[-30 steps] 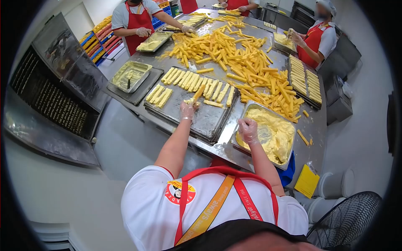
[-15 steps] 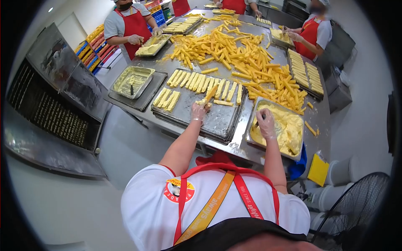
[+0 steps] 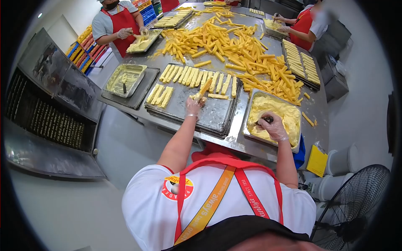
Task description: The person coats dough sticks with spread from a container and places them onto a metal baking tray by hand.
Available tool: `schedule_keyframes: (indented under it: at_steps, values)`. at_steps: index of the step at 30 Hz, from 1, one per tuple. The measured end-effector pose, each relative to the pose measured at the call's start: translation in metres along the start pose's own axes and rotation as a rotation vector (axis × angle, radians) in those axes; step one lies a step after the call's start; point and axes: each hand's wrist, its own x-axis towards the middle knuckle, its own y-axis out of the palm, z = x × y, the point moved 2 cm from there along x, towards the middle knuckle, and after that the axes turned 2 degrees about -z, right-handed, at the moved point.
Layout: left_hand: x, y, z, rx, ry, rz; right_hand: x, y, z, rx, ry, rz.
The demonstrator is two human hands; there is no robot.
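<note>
My left hand, in a clear glove, is closed around the lower end of a yellow bread stick, whose upper part is bare; some cream clings near the fingers. It is over a dark baking tray that bears rows of cream-coated sticks. My right hand, also gloved, grips the dark handle of a spreading tool above a metal pan of pale yellow cream. The tool's working end cannot be made out.
A big heap of bare yellow sticks covers the table's middle. A cream-smeared pan with a dark-handled tool stands at left. Co-workers in red aprons handle pans around the table. A fan stands behind at right.
My right hand has moved right and toward me over the cream pan, turning the tool's handle. My left hand keeps the bread stick above the tray. The view has shifted slightly.
</note>
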Motion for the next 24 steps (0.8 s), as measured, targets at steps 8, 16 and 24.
schedule_keyframes:
  at_steps: [8,16,24]
  values:
    - [-0.001,-0.009,-0.014,0.046,-0.135,0.028,0.017,-0.016,-0.033,0.040,0.109,0.199]
    - [0.000,-0.013,-0.033,-0.108,-0.199,0.032,0.009,-0.022,-0.015,-0.086,-0.027,0.425]
    - [0.004,-0.015,-0.033,0.371,-0.029,0.105,0.035,-0.011,-0.034,-0.437,-0.396,0.355]
